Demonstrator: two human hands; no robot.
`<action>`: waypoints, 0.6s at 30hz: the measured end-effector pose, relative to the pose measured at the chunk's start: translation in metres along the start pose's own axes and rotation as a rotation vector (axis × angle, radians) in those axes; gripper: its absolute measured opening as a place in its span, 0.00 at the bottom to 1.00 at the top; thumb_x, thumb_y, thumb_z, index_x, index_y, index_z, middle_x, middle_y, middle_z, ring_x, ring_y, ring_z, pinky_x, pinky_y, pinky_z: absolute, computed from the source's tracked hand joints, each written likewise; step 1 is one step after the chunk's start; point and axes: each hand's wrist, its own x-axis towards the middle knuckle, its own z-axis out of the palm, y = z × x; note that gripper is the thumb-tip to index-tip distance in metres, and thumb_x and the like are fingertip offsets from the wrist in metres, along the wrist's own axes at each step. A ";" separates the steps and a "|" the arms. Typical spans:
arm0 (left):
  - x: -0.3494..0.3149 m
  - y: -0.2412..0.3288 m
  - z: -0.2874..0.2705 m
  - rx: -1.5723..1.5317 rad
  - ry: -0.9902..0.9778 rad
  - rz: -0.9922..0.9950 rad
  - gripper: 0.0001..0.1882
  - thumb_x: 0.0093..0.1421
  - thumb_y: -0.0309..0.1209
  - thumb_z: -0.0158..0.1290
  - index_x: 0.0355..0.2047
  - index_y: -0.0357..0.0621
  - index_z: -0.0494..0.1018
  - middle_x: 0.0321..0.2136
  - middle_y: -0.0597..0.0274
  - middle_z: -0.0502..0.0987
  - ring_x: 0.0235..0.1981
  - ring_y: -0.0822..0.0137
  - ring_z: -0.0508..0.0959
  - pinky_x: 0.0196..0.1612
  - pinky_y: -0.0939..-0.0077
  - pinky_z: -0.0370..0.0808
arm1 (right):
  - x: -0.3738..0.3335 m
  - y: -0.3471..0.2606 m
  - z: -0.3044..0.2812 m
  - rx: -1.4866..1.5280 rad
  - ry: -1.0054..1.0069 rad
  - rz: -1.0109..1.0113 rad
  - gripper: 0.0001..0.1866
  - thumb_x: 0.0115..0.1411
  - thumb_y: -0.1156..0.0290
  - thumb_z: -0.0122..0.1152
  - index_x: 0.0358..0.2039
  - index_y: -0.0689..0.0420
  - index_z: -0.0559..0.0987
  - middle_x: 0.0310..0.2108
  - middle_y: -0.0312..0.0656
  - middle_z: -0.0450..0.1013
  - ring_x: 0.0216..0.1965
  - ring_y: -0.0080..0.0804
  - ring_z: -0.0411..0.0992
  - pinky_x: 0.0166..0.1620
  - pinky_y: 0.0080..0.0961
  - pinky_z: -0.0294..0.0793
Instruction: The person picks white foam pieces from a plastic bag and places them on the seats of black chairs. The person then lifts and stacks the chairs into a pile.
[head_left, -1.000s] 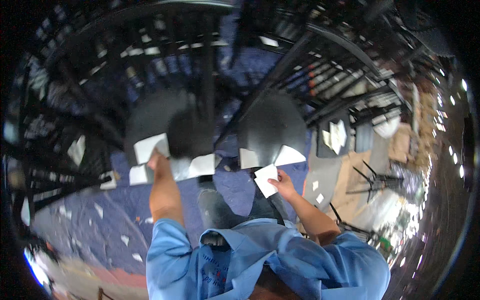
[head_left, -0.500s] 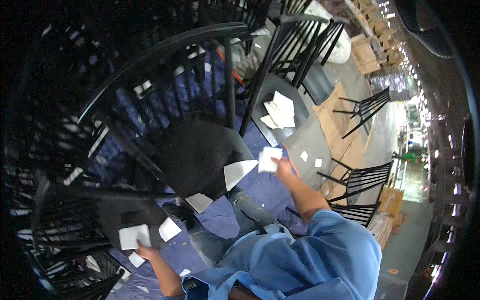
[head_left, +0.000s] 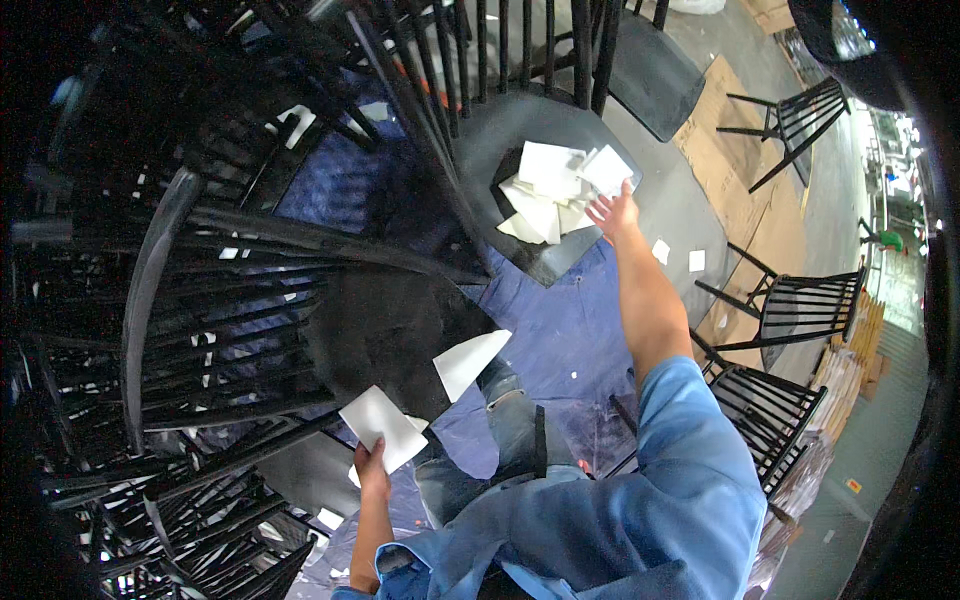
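Observation:
My left hand [head_left: 371,470] grips a white square sheet [head_left: 384,428] by its lower edge, just in front of a black chair seat [head_left: 375,325]. A pointed white sheet [head_left: 470,366] lies on that seat's right corner. Farther off, my right hand [head_left: 619,211] reaches over another black chair seat [head_left: 495,125], its fingers spread. Its thumb is at the edge of a white sheet [head_left: 606,170] on the right side of a loose pile of off-white sheets [head_left: 535,210]. The pile lies on that far seat.
Black spindle-back chairs [head_left: 230,330] crowd the left side. More black chairs [head_left: 812,305] stand at right, near cardboard [head_left: 735,150] on the floor. Blue-purple sheeting [head_left: 550,320] covers the floor, with white scraps [head_left: 697,261] beyond it. Stacked boards [head_left: 850,350] are at far right.
My right hand has carried its white sheet forward to the pile, and its fingers have spread. My left hand has moved right and forward with its sheet. The view has shifted.

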 end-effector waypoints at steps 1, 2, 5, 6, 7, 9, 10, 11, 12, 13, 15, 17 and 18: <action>0.002 0.004 0.005 0.017 0.004 0.007 0.22 0.64 0.25 0.57 0.58 0.34 0.69 0.50 0.59 0.78 0.50 0.66 0.78 0.56 0.71 0.72 | -0.002 0.003 0.007 -0.060 0.087 0.071 0.41 0.63 0.45 0.63 0.66 0.59 0.61 0.59 0.52 0.65 0.56 0.55 0.70 0.53 0.57 0.75; 0.003 0.006 0.009 0.029 0.010 0.012 0.22 0.64 0.25 0.57 0.58 0.34 0.69 0.50 0.59 0.78 0.50 0.65 0.78 0.56 0.71 0.72 | -0.010 0.013 0.015 -0.235 0.043 0.019 0.46 0.59 0.44 0.68 0.64 0.64 0.62 0.58 0.55 0.64 0.54 0.58 0.71 0.51 0.57 0.76; 0.003 0.014 0.010 0.116 0.043 0.023 0.22 0.64 0.26 0.58 0.57 0.34 0.70 0.49 0.59 0.78 0.49 0.66 0.78 0.55 0.71 0.72 | -0.017 0.026 0.033 -0.502 0.006 0.032 0.46 0.56 0.45 0.71 0.63 0.67 0.64 0.59 0.56 0.63 0.51 0.56 0.72 0.48 0.56 0.78; 0.002 0.016 0.009 0.152 0.059 0.025 0.22 0.63 0.26 0.58 0.56 0.34 0.70 0.49 0.59 0.79 0.49 0.66 0.78 0.54 0.71 0.72 | -0.017 0.027 0.042 -0.488 0.052 -0.008 0.44 0.55 0.51 0.75 0.61 0.67 0.66 0.56 0.55 0.66 0.48 0.54 0.72 0.44 0.51 0.79; 0.001 0.017 0.007 0.172 0.074 0.018 0.21 0.63 0.25 0.59 0.56 0.34 0.70 0.49 0.59 0.79 0.48 0.66 0.78 0.54 0.71 0.72 | -0.011 0.028 0.045 -0.520 0.073 -0.007 0.42 0.55 0.53 0.75 0.60 0.67 0.67 0.54 0.54 0.68 0.47 0.53 0.73 0.43 0.49 0.80; 0.002 0.017 0.001 0.206 0.103 0.010 0.21 0.63 0.25 0.59 0.55 0.34 0.71 0.48 0.59 0.79 0.48 0.66 0.78 0.54 0.72 0.72 | 0.006 0.030 0.054 -0.582 0.111 -0.013 0.39 0.54 0.57 0.76 0.58 0.66 0.69 0.49 0.52 0.71 0.46 0.51 0.73 0.41 0.45 0.81; 0.001 0.014 -0.003 0.183 0.092 0.014 0.20 0.62 0.25 0.59 0.55 0.34 0.71 0.48 0.59 0.79 0.48 0.66 0.78 0.54 0.72 0.72 | 0.012 0.030 0.056 -0.596 0.107 -0.015 0.31 0.53 0.63 0.76 0.53 0.65 0.73 0.40 0.48 0.73 0.41 0.46 0.74 0.38 0.41 0.80; 0.000 0.010 -0.007 0.159 0.080 0.017 0.20 0.62 0.25 0.59 0.54 0.34 0.72 0.48 0.59 0.80 0.48 0.66 0.78 0.53 0.72 0.72 | 0.016 0.033 0.058 -0.527 0.140 -0.034 0.29 0.54 0.65 0.75 0.51 0.65 0.74 0.39 0.47 0.73 0.39 0.44 0.74 0.37 0.40 0.79; 0.001 0.006 -0.012 0.136 0.068 0.021 0.20 0.62 0.24 0.59 0.54 0.34 0.72 0.47 0.59 0.80 0.47 0.66 0.78 0.53 0.72 0.72 | 0.020 0.036 0.059 -0.457 0.173 -0.053 0.26 0.55 0.66 0.74 0.49 0.64 0.74 0.38 0.46 0.73 0.37 0.41 0.73 0.36 0.39 0.79; 0.000 0.001 -0.016 0.132 0.072 0.021 0.20 0.62 0.24 0.59 0.55 0.34 0.72 0.48 0.59 0.80 0.48 0.66 0.78 0.53 0.72 0.72 | 0.022 0.038 0.058 -0.392 0.208 -0.071 0.24 0.55 0.67 0.73 0.48 0.64 0.74 0.36 0.46 0.73 0.35 0.39 0.73 0.34 0.38 0.78; -0.001 -0.011 -0.022 0.116 0.072 0.018 0.21 0.62 0.25 0.59 0.55 0.34 0.72 0.48 0.59 0.79 0.48 0.67 0.78 0.54 0.72 0.72 | 0.029 0.031 0.044 -0.147 0.002 0.075 0.17 0.59 0.71 0.66 0.46 0.62 0.72 0.33 0.45 0.72 0.32 0.37 0.72 0.34 0.36 0.77; 0.006 -0.024 -0.029 0.077 0.053 0.007 0.21 0.62 0.25 0.59 0.56 0.35 0.72 0.49 0.59 0.79 0.49 0.66 0.78 0.54 0.72 0.72 | 0.034 0.026 0.033 0.162 -0.154 0.199 0.15 0.60 0.74 0.62 0.47 0.61 0.72 0.33 0.47 0.70 0.34 0.42 0.72 0.37 0.36 0.78; 0.008 -0.030 -0.032 0.057 0.045 0.001 0.22 0.62 0.26 0.59 0.56 0.35 0.72 0.50 0.59 0.79 0.49 0.66 0.78 0.55 0.72 0.72 | 0.027 0.024 0.028 0.166 -0.179 0.222 0.14 0.62 0.75 0.58 0.48 0.62 0.71 0.33 0.46 0.68 0.36 0.44 0.71 0.41 0.39 0.79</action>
